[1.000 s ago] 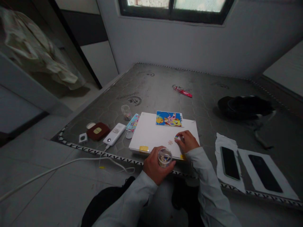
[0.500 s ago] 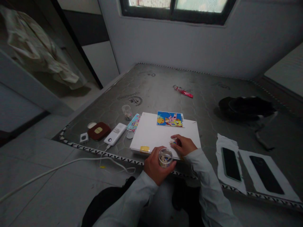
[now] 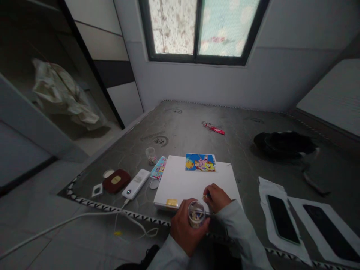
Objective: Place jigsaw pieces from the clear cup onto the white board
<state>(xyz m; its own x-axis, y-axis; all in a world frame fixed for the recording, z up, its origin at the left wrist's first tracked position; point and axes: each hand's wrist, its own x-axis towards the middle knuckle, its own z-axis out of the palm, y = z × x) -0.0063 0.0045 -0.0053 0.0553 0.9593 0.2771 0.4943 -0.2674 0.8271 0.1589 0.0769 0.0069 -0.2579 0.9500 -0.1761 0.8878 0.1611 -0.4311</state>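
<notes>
White box (image 3: 176,182); blue, yellow and pink card (image 3: 200,162); red packet (image 3: 216,129); grey mat (image 3: 185,129)

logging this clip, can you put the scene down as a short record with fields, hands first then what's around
left hand: wrapped around a clear cup of small pieces
right hand: bunched over the white box, near the cup; whether it holds anything is unclear
on the box: picture card, by the far edge
left of the box: second clear cup, white power bank, brown case
right of the box: phone on a white sheet, black bag
</notes>
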